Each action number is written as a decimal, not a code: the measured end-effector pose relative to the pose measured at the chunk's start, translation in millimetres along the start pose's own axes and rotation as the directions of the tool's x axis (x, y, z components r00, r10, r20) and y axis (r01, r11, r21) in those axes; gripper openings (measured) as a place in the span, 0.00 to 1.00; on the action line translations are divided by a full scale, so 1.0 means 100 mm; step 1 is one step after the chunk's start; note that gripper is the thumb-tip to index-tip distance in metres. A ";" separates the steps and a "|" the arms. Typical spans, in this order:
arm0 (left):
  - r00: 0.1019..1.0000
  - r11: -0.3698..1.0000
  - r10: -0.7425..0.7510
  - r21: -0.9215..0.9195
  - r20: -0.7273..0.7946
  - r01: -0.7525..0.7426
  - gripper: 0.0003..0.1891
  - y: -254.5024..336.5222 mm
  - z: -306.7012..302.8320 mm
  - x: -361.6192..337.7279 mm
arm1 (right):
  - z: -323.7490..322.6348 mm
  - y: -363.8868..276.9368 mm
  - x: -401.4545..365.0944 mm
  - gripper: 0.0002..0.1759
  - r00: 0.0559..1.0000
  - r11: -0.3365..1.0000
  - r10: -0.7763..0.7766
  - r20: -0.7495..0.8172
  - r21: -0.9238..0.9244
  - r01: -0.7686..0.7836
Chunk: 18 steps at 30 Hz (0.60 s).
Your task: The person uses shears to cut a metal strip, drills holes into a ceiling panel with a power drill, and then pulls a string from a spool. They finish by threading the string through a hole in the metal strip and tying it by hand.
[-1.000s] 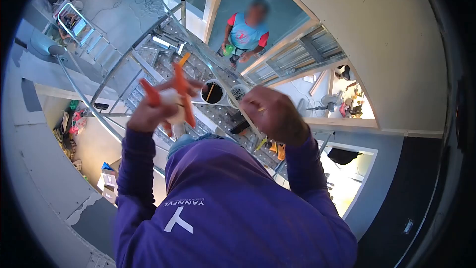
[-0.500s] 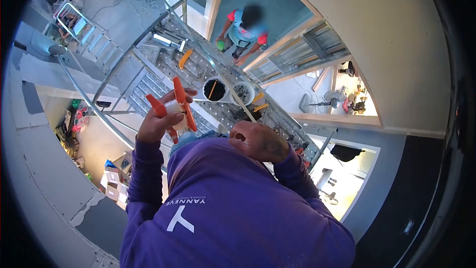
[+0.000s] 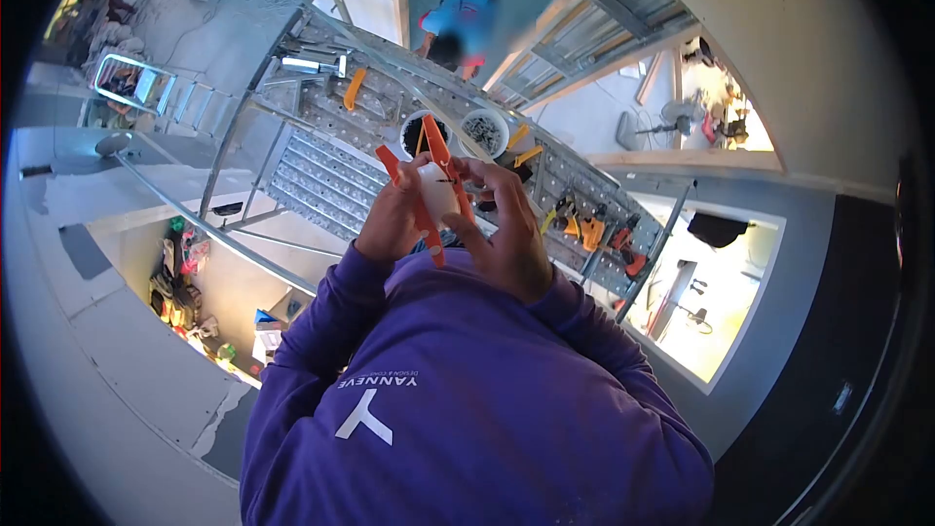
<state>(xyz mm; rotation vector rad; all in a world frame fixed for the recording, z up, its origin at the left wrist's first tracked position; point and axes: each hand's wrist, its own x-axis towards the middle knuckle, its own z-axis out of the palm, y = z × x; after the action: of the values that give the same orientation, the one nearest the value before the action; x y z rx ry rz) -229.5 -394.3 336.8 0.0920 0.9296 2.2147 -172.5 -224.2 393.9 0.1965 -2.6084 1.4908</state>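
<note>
Both hands hold a spool (image 3: 439, 192) in front of my chest; it has a white wound core between long orange end pieces. My left hand (image 3: 388, 221) is closed around its left side. On the other side, my right hand (image 3: 509, 234) grips it with the fingers bent at the right orange piece and the thumb near the core's lower end. A small dark mark shows on the core. Beyond the spool, a bucket of dark material (image 3: 413, 136) stands on the scaffold platform, partly covered by the orange piece.
The perforated metal scaffold platform (image 3: 326, 185) carries a second bucket (image 3: 484, 133), an orange-handled tool (image 3: 355, 89) and several power tools (image 3: 590, 233). A co-worker (image 3: 462, 24) bends down below, behind the platform. A stepladder (image 3: 156, 90) stands at the far left.
My left hand has brought the spool rightward to the middle. My right hand has come from beside my chest onto it. The co-worker has bent over, and my view has shifted.
</note>
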 end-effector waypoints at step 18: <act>0.929 0.847 -0.361 0.391 -0.076 0.361 0.46 0.03 0.34 0.20 | -0.83 0.38 0.04 0.10 0.901 0.997 -0.012 0.434 0.070 -0.020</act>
<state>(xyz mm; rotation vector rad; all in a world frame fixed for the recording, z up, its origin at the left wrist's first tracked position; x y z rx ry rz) -234.8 -362.4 359.6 0.0969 1.2759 1.6551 -179.4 -133.2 404.2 0.5990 -2.8834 1.7135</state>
